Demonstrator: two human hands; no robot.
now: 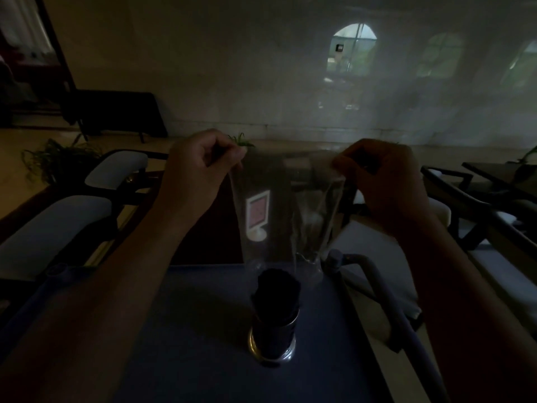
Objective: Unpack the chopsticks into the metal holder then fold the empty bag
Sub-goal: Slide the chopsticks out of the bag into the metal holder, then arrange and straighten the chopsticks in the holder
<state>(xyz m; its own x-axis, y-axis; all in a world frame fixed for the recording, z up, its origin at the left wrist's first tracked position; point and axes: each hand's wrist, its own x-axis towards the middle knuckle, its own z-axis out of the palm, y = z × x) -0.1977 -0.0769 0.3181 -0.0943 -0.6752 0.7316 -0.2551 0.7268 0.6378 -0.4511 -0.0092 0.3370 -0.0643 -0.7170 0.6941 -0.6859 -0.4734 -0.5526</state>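
Observation:
A clear plastic bag (286, 205) hangs upright in front of me, stretched between both hands. My left hand (200, 170) pinches its top left corner and my right hand (386, 181) pinches its top right corner. The bag looks empty and bears a white and red label on its left side. Its bottom edge hangs just behind a bundle of dark chopsticks (276, 289), which stands upright in the round metal holder (273, 341). The holder rests on a blue surface (189, 330) below my hands.
A grey tubular rail (386, 298) runs along the right edge of the blue surface. Dark-framed chairs with pale cushions (58, 222) stand at the left, and more dark chairs (479, 205) at the right. A dark wooden table (203, 228) lies behind the bag. The room is dim.

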